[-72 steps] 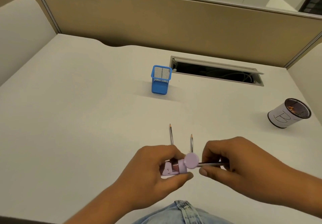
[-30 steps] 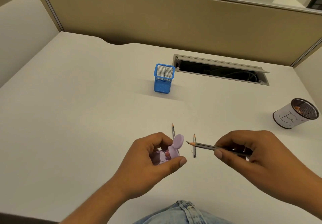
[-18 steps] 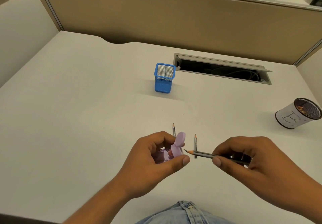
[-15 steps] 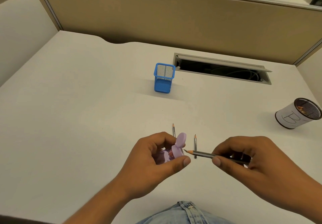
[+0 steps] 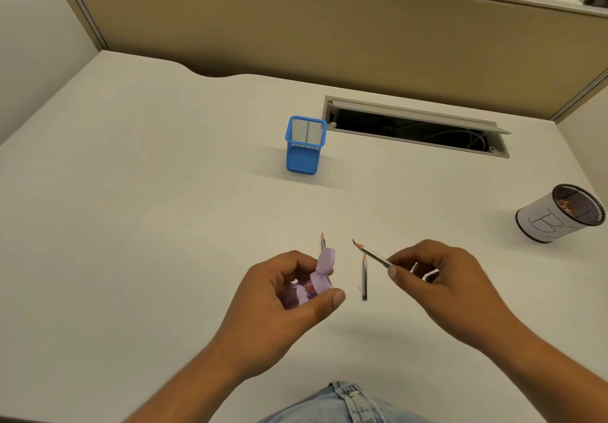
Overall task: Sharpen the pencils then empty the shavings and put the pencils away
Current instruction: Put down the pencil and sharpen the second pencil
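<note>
Sharpening looks close to finished, with nothing emptied or put away yet.

The left hand [image 5: 283, 294] grips a small lilac plastic sharpener [image 5: 316, 282], its round lid flipped up. The right hand [image 5: 437, 277] pinches a slim grey pencil [image 5: 370, 251] clear of the sharpener, its cut point aimed up and left. Two more grey pencils lie on the white desk [image 5: 164, 192]: one [image 5: 364, 277] between the hands, the other [image 5: 323, 241] partly hidden behind the lid. Both look pointed, so the next move is probably dropping the held pencil into the blue mesh holder [image 5: 304, 152], well ahead, or tipping shavings into the paper-wrapped black mesh cup [image 5: 559, 217] far to the right. The loose pencil under the held one could get knocked. An open cable slot [image 5: 414, 126] gapes just beside the holder.
</note>
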Motion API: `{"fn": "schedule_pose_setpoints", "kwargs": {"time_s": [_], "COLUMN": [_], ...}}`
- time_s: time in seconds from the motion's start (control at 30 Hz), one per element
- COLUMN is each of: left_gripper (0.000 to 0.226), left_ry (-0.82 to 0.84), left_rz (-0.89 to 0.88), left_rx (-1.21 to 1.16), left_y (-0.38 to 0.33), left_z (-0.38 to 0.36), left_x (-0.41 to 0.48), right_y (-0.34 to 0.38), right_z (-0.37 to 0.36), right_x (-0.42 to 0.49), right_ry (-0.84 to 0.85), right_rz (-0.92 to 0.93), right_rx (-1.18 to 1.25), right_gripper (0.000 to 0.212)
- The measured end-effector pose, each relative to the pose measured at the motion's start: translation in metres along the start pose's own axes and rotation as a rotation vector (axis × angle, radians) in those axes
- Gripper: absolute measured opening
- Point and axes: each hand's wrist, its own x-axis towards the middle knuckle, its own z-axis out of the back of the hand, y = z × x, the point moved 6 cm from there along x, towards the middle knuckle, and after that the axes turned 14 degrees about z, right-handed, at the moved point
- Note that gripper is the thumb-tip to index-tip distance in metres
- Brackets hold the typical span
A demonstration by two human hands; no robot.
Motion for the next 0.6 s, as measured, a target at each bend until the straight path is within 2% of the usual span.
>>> {"fn": "schedule_pose_setpoints", "kwargs": {"time_s": [0.23,0.4,0.6], "left_gripper": [0.024,0.023,0.012], "left_ry": [0.024,0.038,0.028], "left_rz": [0.034,0.064,0.101], "left_rx": [-0.008,-0.005,0.015], "left_y": [0.006,0.013,0.020], "left_z": [-0.004,-0.008,-0.012], "left_x": [0.001,0.004,0.010], "right_y": [-0.079,-0.114,-0.126], "right_z": [-0.033,-0.043,-0.047], "right_x": [0.035,0.049,0.058], "right_ry": [-0.069,-0.048,-0.041], "right_rz": [-0.194,-0.250,-0.276], "right_rx": [-0.059,-0.181,-0.206], "right_gripper": [0.004,0.004,0.006]}}
